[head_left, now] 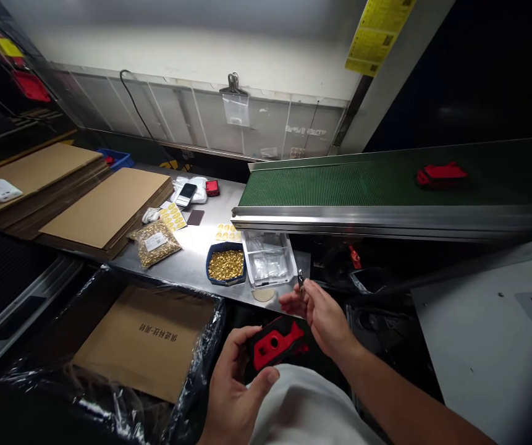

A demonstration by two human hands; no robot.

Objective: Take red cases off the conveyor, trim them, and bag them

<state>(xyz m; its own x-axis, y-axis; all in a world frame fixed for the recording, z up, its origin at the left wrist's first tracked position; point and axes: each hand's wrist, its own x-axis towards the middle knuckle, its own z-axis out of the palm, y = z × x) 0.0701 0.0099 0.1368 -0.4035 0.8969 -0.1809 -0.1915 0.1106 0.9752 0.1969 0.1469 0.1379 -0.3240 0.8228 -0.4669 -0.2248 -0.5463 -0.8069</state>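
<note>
My left hand grips a red and black plastic housing low in front of my body, thumb near its lower edge and fingers behind it. My right hand is raised just above and to the right of the housing. Between its thumb and fingers it pinches a small, dark, shiny metal piece, whose exact kind is too small to make out. Beyond the hands stand a dark blue tray of small brass-coloured parts and a white divided box with clear plastic bags inside.
A green conveyor belt runs off to the right, carrying another red and black housing. Leftward are a bag of brass-coloured parts, stacked cardboard sheets and a plastic-lined container with a carton. A phone-like device lies farther back.
</note>
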